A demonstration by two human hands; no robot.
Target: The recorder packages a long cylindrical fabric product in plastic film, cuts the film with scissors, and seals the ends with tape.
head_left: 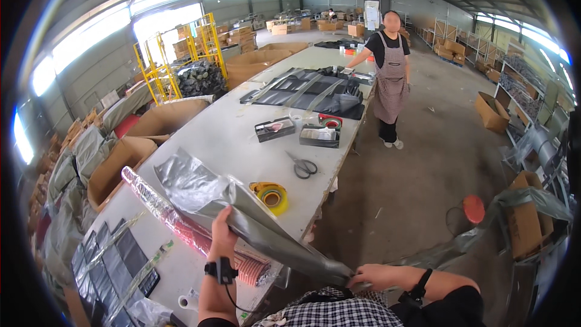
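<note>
A long grey plastic sheet (263,228) runs in folds from the table toward my waist, its far end spread and crumpled on the tabletop. My left hand (223,231) grips its near-left edge, thumb uppermost. At the sheet's close end, by the table's right edge, the fingers of my right hand (367,277) are closed on the gathered plastic. Under and left of the sheet lies a long roll in clear film with a red pattern (158,206). Beyond the sheet sit a yellow tape dispenser (271,198) and dark-handled scissors (304,168).
Two small black trays (274,129) and strapped dark bundles (308,92) lie farther up the white table (212,127). More strapped bundles (112,260) lie at near left. A person in a checked apron (392,79) stands at the table's far right. Cardboard boxes (115,166) line the left side.
</note>
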